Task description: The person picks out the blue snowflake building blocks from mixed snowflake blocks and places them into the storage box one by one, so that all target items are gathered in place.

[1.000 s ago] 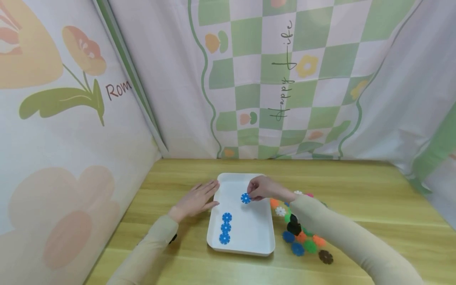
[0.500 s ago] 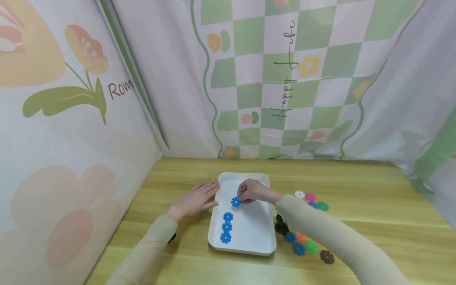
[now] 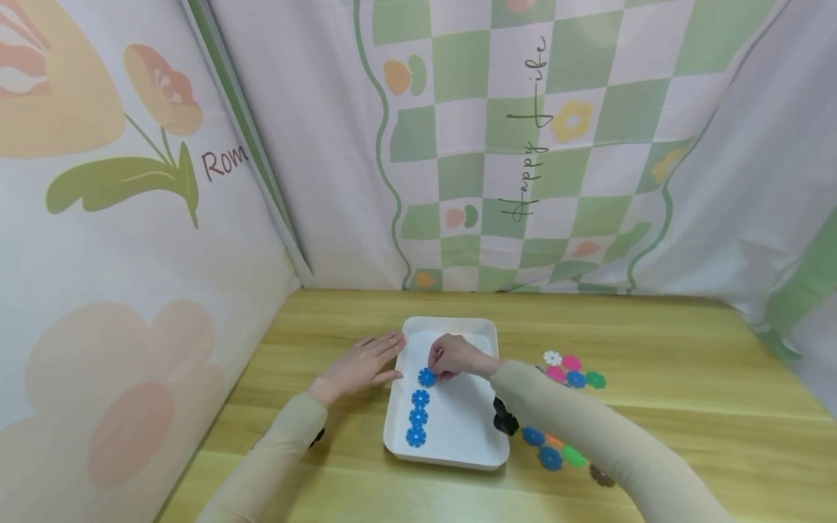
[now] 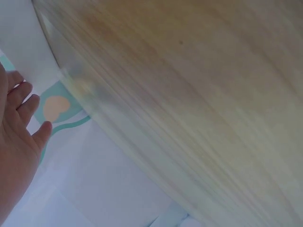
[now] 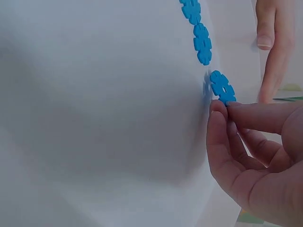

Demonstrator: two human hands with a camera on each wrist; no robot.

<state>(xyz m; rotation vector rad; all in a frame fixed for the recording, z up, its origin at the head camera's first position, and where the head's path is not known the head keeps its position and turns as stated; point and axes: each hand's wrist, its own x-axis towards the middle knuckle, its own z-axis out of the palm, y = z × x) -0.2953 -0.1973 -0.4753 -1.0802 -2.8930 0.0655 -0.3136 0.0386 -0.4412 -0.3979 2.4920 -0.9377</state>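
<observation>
My right hand [image 3: 454, 357] pinches a blue snowflake disc [image 5: 222, 87] between thumb and fingertips, tilted close over the white tray [image 3: 458, 439]. Just below it in the head view, a row of three blue snowflake discs [image 3: 418, 417] lies along the tray's left side. The right wrist view shows the held disc beside the end of that row, with a small gap between. My left hand [image 3: 361, 365] has its fingers stretched out, fingertips at the tray's left rim. Part of it, with fingers extended, shows in the left wrist view [image 4: 19, 137].
Right of the tray, several loose snowflake discs lie on the wooden table [image 3: 327, 465], among them a pink disc [image 3: 572, 363], a green disc [image 3: 596, 380] and a brown disc [image 3: 601, 476]. My right forearm hides part of this pile. A patterned curtain [image 3: 458, 145] hangs behind the table.
My right hand has carried the pinched blue disc leftward and slightly down, from the tray's right half to the upper end of the row. The left hand stays at the rim.
</observation>
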